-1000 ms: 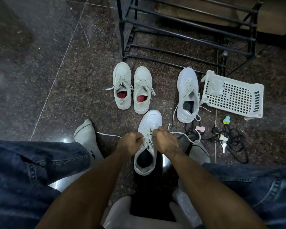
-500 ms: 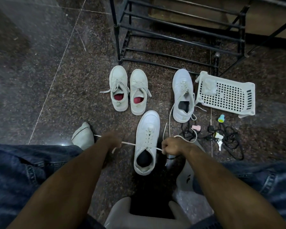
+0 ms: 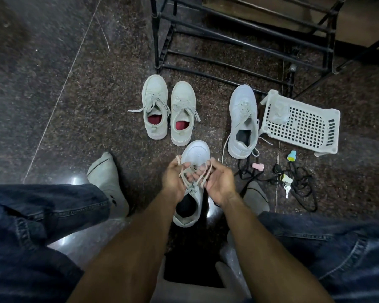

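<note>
A: Where is the white sneaker [image 3: 196,150] right now?

B: On the floor [image 3: 96,106] between our socked feet [image 3: 106,178], toe pointing away from us. Our left hand [image 3: 175,179] pinches one loop of the lace [image 3: 192,174]. Our right hand [image 3: 219,182] has its fingers curled through the other strands. Both hands are raised just above the shoe's opening.

A: So how do we tie it well?

B: We'd judge it best to hold both loops even, cross them low against the shoe, then pull sideways with equal tension so the bow seats flat and snug
</note>
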